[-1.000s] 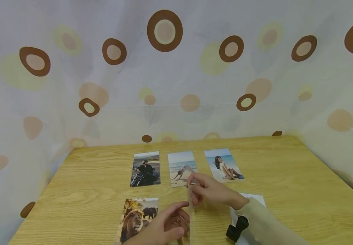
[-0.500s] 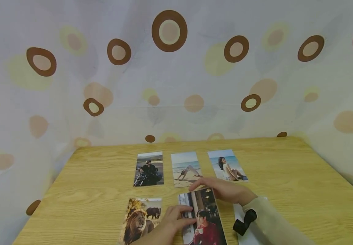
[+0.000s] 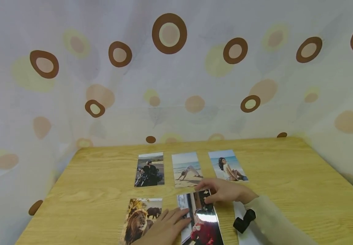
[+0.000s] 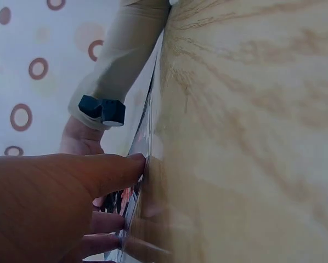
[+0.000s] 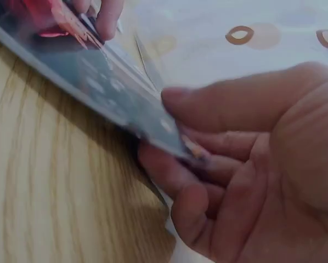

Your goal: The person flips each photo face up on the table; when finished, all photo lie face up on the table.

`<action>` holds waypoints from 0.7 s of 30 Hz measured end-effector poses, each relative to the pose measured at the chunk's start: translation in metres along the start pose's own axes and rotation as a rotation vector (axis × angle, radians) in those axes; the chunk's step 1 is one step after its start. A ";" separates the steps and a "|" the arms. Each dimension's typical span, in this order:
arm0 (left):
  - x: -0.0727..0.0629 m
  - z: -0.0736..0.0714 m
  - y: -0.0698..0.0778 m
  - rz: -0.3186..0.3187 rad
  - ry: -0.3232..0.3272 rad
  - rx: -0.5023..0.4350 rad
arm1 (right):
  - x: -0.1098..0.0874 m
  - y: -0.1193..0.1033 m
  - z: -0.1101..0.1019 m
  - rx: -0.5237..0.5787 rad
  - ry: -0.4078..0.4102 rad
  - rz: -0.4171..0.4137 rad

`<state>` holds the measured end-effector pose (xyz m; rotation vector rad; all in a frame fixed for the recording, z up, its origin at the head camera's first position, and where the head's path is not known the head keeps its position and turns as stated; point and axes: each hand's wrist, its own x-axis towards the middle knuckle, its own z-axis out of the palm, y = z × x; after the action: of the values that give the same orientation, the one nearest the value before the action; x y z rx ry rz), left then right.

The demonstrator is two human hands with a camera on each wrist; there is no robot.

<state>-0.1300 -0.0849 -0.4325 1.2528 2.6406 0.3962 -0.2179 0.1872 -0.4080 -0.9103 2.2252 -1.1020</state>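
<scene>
A photo print (image 3: 205,233) of a person in red with a cup lies slightly tilted at the front middle in the head view, with a bright glare across it. My right hand (image 3: 227,191) pinches its far right corner. In the right wrist view, the right thumb (image 5: 191,107) is on top of the print and the fingers are under it, so that corner stands off the wood. My left hand (image 3: 167,226) touches the print's left edge with fairly straight fingers. It also covers part of a lion photo (image 3: 136,221).
Behind lie a motorcyclist photo (image 3: 149,170), a beach stretch photo (image 3: 187,166) and a seated beach photo (image 3: 227,165) on the wooden table (image 3: 97,183). A white sheet (image 3: 246,236) sits partly under the right forearm. Patterned cloth (image 3: 195,68) surrounds the table on the far side and both sides.
The print first stood edge-on between both hands, then turned picture-up and came down lower toward the table. My left fingers have spread along its left edge; the right hand keeps the far right corner.
</scene>
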 end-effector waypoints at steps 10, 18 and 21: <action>-0.003 -0.005 -0.004 0.015 -0.018 0.007 | 0.000 -0.001 0.006 -0.341 0.030 -0.139; 0.001 -0.012 0.000 0.011 -0.028 -0.052 | -0.009 -0.004 0.003 -0.315 0.057 -0.146; 0.006 -0.015 0.005 0.015 -0.001 -0.095 | -0.016 -0.002 0.000 -0.318 0.085 -0.138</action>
<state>-0.1345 -0.0796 -0.4167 1.2441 2.5800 0.5175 -0.2066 0.1981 -0.4044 -1.1821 2.4857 -0.8715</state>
